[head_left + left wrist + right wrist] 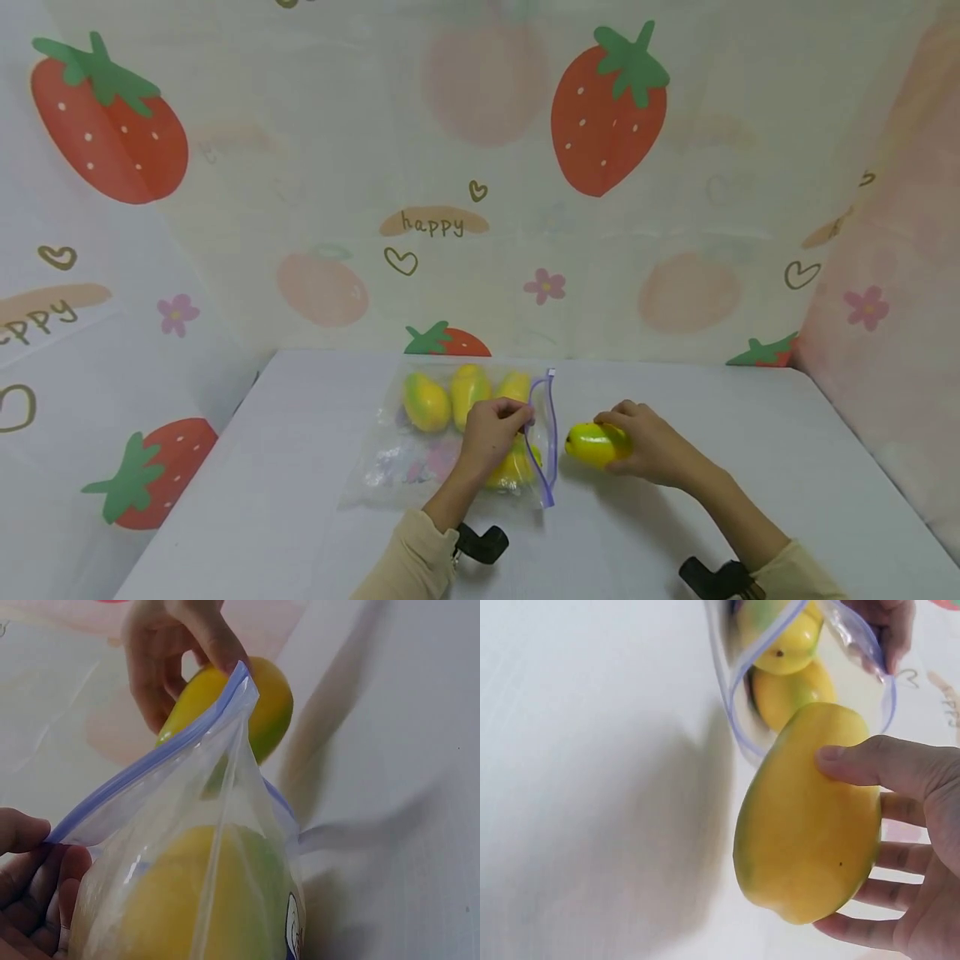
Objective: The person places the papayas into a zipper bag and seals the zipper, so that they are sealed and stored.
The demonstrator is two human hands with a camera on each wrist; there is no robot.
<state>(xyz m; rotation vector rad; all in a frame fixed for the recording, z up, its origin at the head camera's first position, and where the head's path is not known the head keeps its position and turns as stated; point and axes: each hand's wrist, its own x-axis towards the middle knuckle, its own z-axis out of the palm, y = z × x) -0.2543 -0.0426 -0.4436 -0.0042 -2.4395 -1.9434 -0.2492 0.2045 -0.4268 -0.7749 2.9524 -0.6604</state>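
Note:
A clear zip bag with a purple zip edge lies on the table, its mouth facing right and parted. Inside are several yellow-green mangoes. My left hand pinches the upper lip of the bag's mouth between thumb and fingers, as the left wrist view shows at the purple strip. Just right of the mouth, my right hand grips another mango, thumb on one side and fingers round the other. In the right wrist view this mango's far end overlaps the bag's opening.
The white table reaches back to a printed cloth with strawberries, hearts and lettering. Similar cloth hangs at both sides. Black camera mounts are strapped to both wrists, below light sleeves.

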